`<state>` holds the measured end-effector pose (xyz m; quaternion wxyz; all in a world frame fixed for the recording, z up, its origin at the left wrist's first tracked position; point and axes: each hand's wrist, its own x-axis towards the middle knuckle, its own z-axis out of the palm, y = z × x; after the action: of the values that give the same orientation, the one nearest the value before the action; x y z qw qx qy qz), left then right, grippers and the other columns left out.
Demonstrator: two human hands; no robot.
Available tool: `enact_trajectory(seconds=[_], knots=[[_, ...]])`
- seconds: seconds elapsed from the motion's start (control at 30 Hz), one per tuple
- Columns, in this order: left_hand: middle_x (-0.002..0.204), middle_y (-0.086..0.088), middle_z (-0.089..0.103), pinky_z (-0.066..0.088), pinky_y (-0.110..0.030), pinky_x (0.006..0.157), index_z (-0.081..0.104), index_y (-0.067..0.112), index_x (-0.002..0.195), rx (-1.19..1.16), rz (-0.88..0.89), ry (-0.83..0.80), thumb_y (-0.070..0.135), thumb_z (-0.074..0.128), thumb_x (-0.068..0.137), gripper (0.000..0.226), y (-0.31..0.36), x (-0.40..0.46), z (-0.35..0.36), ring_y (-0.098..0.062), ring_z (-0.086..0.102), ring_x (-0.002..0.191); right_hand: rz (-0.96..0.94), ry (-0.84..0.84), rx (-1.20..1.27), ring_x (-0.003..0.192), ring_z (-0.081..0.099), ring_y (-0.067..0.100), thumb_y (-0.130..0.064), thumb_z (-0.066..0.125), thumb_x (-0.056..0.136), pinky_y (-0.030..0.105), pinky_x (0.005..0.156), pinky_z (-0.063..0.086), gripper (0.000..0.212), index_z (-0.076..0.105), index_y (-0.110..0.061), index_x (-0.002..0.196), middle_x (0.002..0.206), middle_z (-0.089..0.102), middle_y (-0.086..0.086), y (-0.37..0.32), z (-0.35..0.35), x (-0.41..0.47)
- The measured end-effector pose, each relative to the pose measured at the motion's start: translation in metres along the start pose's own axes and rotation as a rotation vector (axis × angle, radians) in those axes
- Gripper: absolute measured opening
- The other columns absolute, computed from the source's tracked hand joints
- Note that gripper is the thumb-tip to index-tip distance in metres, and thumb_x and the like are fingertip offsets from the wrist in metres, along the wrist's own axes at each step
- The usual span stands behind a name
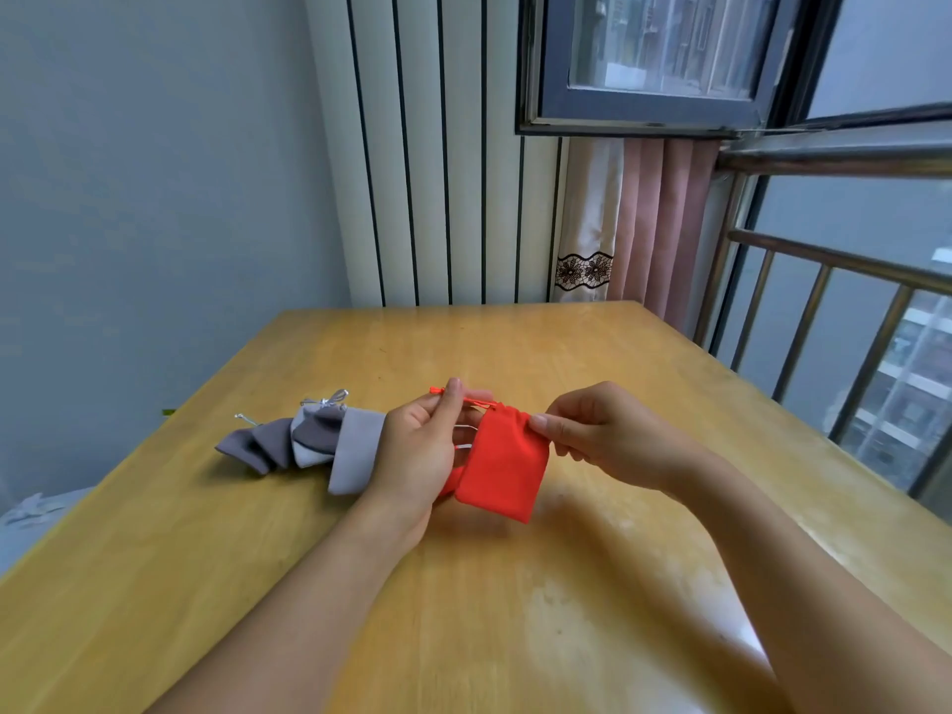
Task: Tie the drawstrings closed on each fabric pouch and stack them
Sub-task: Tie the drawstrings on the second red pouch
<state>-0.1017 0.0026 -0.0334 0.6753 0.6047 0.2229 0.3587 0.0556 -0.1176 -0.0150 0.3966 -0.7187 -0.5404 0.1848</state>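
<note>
Pinching red pouch mid-table, edges well apart.

Wooden table, yellowish, worn; grey pouches laid overlapping at left of centre; silver strings seen on them.

The left hand covers the near end of the light grey pouch and part of a second red pouch lying under the red pouch held up. Whether the orange drawstring is knotted is too small to tell. The table is cut off at its near edge and both near corners. Something pale beyond the table's left edge is blurred.
</note>
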Motion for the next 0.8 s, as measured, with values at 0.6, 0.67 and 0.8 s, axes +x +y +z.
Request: enact_trajectory(seconds=[0.6,0.67,0.8], knots=[[0.049,0.005,0.037,0.033,-0.018,0.046,0.042,0.018,0.066,-0.617,-0.101,0.016,0.039,0.041,0.102,0.042,0.024,0.011,-0.008,-0.011,0.033,0.048,0.075,0.114,1.322,0.053,0.017,0.008,-0.023,0.047,0.1,0.017,0.045,0.02,0.029,0.039,-0.016,0.073,0.06,0.04,-0.002,-0.024,0.011,0.001],[0.049,0.004,0.034,0.031,-0.019,0.046,0.043,0.016,0.067,-0.54,-0.023,0.038,0.037,0.041,0.103,0.042,0.022,0.012,-0.006,-0.01,0.031,0.047,0.054,0.134,1.265,0.056,0.015,0.01,-0.022,0.046,0.102,0.019,0.046,0.02,0.031,0.038,-0.016,0.073,0.061,0.036,-0.001,-0.021,0.008,0.002],[0.054,0.003,0.04,0.032,-0.022,0.052,0.054,0.014,0.068,-0.375,0.083,-0.024,0.041,0.046,0.096,0.04,0.013,0.006,-0.006,-0.009,0.037,0.052,0.017,0.028,1.095,0.058,0.025,0.011,-0.028,0.05,0.1,0.023,0.052,0.022,0.029,0.044,-0.016,0.074,0.065,0.039,0.002,-0.021,0.016,-0.004]])
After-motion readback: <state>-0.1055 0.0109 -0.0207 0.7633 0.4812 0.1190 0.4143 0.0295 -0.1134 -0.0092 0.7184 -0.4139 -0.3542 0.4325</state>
